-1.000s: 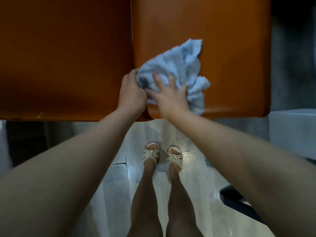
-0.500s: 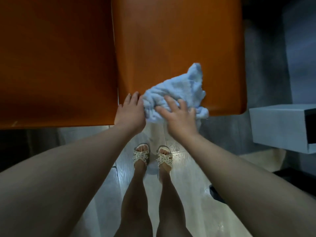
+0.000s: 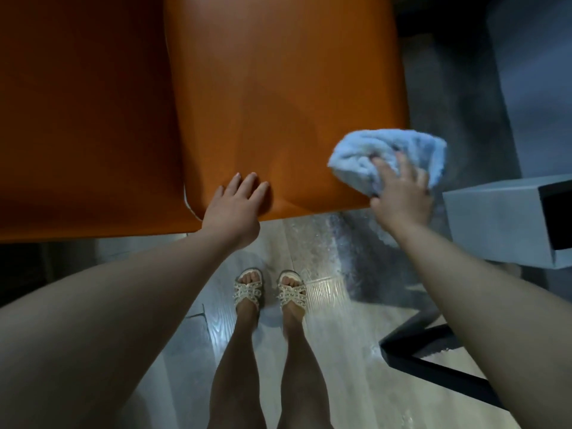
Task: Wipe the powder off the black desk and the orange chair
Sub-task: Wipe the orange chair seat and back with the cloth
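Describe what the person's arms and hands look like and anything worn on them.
The left forearm and right forearm are bare, no sleeve in view. The left hand and right hand are ungloved; no watch, bracelet or ring shows.

Under you lies a pale wood-grain floor, glossy where the light strikes it. Your two cream, studded sandals stand side by side on it, toes pointing forward. To your right a grey box with a black end face juts in from the side. Below it a black angled frame shows against the floor, near a darker grey patch.
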Tool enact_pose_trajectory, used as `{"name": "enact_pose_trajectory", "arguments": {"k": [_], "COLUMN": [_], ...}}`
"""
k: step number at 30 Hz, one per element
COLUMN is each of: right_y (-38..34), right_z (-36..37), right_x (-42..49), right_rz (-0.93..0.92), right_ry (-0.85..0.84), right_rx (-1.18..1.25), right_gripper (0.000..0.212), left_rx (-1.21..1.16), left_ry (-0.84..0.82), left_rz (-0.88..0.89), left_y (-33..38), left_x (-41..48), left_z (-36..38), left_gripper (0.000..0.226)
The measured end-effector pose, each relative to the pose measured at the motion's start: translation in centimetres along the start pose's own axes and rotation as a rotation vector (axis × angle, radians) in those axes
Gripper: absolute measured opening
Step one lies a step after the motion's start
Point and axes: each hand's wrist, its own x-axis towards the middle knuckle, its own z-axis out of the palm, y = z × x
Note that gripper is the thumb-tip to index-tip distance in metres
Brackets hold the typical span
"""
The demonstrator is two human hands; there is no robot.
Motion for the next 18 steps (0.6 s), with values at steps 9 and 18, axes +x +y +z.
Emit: {"name": "enact_pose_trajectory", "arguments": {"k": [9,18], "right_y": [-1.7,1.9], "right_z": [-3.1,-3.2], "right_x": [4.4,1.2], "right_rz": [-0.066,0.599], "right_ry": [0.163,0.106], "right_rx": [0.163,0.502], "right_gripper": [0.068,0.058], "left_rx": [-0.002,-0.068], "left_ry": [0.034,-0.046], "left_rz": [-0.034,0.025], "left_y": [0.7,0.4], "left_x": [2.1,-0.1], "left_z": [-0.7,-4.1], "left_gripper": [0.07,0.063]}}
